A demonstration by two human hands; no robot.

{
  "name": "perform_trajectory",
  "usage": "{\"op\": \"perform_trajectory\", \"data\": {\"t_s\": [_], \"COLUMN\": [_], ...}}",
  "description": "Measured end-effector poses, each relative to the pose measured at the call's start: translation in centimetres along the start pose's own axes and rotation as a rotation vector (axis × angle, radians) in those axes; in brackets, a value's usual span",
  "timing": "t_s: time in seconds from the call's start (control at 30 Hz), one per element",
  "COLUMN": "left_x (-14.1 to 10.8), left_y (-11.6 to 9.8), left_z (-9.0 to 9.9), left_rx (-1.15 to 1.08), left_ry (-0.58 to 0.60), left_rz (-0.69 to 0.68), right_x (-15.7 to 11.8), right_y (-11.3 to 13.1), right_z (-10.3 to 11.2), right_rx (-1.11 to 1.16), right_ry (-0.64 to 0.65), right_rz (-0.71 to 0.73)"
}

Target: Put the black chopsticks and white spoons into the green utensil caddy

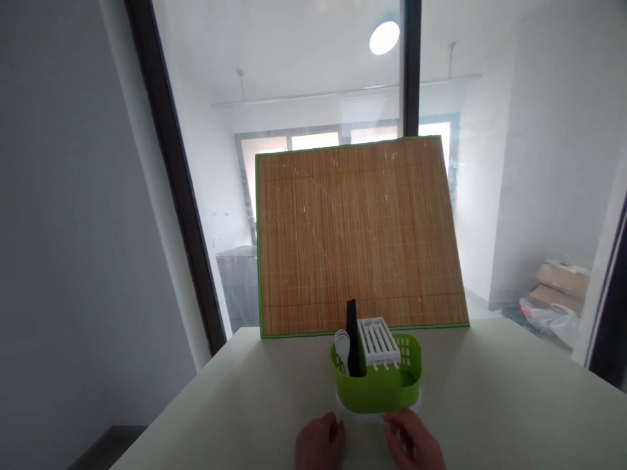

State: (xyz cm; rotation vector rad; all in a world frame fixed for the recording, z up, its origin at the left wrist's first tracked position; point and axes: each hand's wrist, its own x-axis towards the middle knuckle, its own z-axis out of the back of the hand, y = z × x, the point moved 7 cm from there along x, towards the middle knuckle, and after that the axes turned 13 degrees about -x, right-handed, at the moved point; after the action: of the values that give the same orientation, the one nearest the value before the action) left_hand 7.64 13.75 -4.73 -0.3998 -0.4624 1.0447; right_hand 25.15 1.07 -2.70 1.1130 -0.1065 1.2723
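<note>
A green utensil caddy [372,395] stands on the table in front of me, on a white oval base [365,416]. In its left part are several white spoons [342,349] and a long black flat piece [352,339], whose kind I cannot make out. A white slotted rack with small hooks [379,343] sits tilted in the middle. My left hand [319,442] rests loosely closed on the table, just in front of the base's left side, with nothing visible in it. My right hand [414,440] lies by the base's front right edge, fingers bent and apart, holding nothing visible.
Behind the caddy, a bamboo mat with green edging [353,238] leans upright at the back of the pale table [255,405]. Beyond it is a glass partition with dark frames [410,72]. Cardboard boxes and plastic bags [558,294] lie behind the glass at right.
</note>
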Motion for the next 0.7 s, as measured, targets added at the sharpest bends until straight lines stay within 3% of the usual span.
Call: {"op": "perform_trajectory", "data": {"t_s": [0.1,0.2,0.3,0.5,0.7], "left_x": [-0.2,-0.4,-0.4,-0.2,-0.2], "left_y": [-0.4,-0.6,-0.7,-0.4,-0.7], "left_z": [-0.3,-0.1,-0.1,-0.5,-0.4], "left_rx": [0.043,0.041,0.020,0.020,0.020], "left_ry": [0.025,0.033,0.045,0.062,0.063], "left_rz": [-0.012,-0.010,-0.012,-0.031,-0.025], "right_x": [1.4,3.2,4.8,5.9,6.2], "right_y": [0.7,2.4,3.5,3.0,3.9], "right_z": [3.9,5.9,5.3,1.7,1.3], "right_rx": [-0.092,-0.203,-0.303,-0.489,-0.567], "right_ry": [-0.258,-0.380,-0.403,-0.370,-0.430], "right_rz": [-0.069,-0.070,-0.095,-0.242,-0.301]}}
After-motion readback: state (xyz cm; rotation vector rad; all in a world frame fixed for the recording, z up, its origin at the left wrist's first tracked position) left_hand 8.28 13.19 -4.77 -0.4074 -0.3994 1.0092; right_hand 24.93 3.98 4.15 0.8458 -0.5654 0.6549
